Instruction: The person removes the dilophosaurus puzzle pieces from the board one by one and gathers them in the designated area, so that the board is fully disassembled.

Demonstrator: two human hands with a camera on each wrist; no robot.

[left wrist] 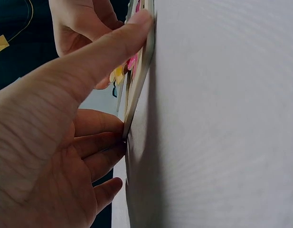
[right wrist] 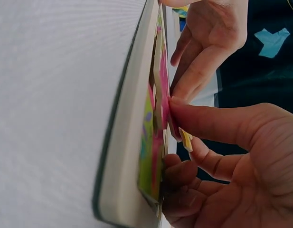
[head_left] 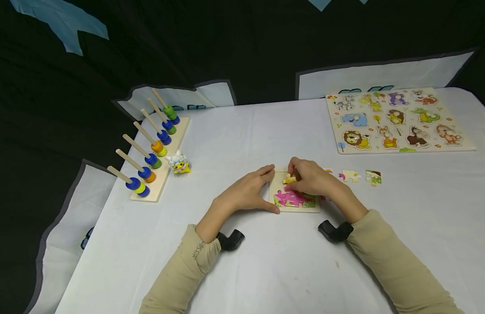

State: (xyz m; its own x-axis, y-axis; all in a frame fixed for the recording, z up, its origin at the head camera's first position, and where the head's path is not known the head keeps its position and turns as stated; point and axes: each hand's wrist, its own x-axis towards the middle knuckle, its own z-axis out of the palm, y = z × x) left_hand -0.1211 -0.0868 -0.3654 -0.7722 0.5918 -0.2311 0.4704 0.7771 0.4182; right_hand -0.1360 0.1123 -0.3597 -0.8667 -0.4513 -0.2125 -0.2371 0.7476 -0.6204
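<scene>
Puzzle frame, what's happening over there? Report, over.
Left hand touching puzzle frame. Right hand holding yellow piece over it. Pink pieces inside, frame partly filled. Loose pieces off right; nothing visibly in the way.

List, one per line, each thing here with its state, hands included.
Frame: partly filled, upper left bare.
Yellow piece: held, not fitted.
Right hand: pinching that piece.
Left hand: spread, touching the frame's left side.
Loose pieces: lying to the frame's right.
Board: lying flat, face up.
Rack: rings on every peg.
Toy: upright beside the rack.
</scene>
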